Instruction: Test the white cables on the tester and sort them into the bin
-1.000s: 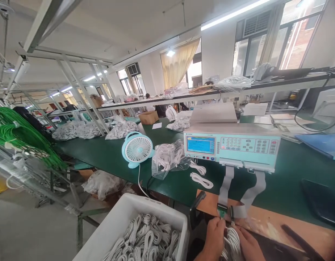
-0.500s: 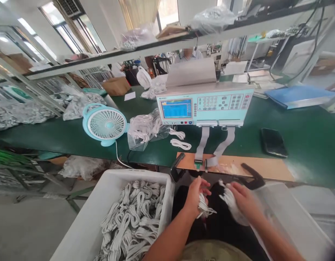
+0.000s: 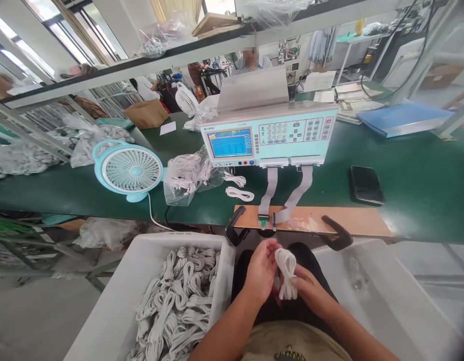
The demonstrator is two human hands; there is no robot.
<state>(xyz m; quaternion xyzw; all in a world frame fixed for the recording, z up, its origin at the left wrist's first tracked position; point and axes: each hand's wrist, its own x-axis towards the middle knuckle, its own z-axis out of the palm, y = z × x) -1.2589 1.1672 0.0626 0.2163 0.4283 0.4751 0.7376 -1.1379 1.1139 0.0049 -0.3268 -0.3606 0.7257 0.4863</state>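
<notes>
A coiled bundle of white cable (image 3: 286, 271) is held upright above my lap. My right hand (image 3: 309, 288) is closed on its right side, thumb and fingers around the lower part. Just left of the bundle is my left hand (image 3: 262, 268), its fingers curled behind the coil and partly hidden; what they hold cannot be made out. Many similar bundles (image 3: 179, 301) fill a white bin (image 3: 115, 296) at the left. On the bench, a light blue tester (image 3: 292, 145) with a lit screen has two grey ribbon cables (image 3: 271, 188) running to connectors at a wooden strip (image 3: 361, 220).
Left on the green bench (image 3: 333, 185) stand a blue fan (image 3: 136, 170) and a plastic bag of cables (image 3: 186, 175). Two coils (image 3: 239, 194) lie beside the bag. A black phone (image 3: 366, 184) and blue folder (image 3: 405, 118) are at right. A person (image 3: 252, 60) sits beyond.
My right hand has moved left to meet my left hand, and the cable bundle is now upright between them. The view has shifted slightly, so the bench items appear further left.
</notes>
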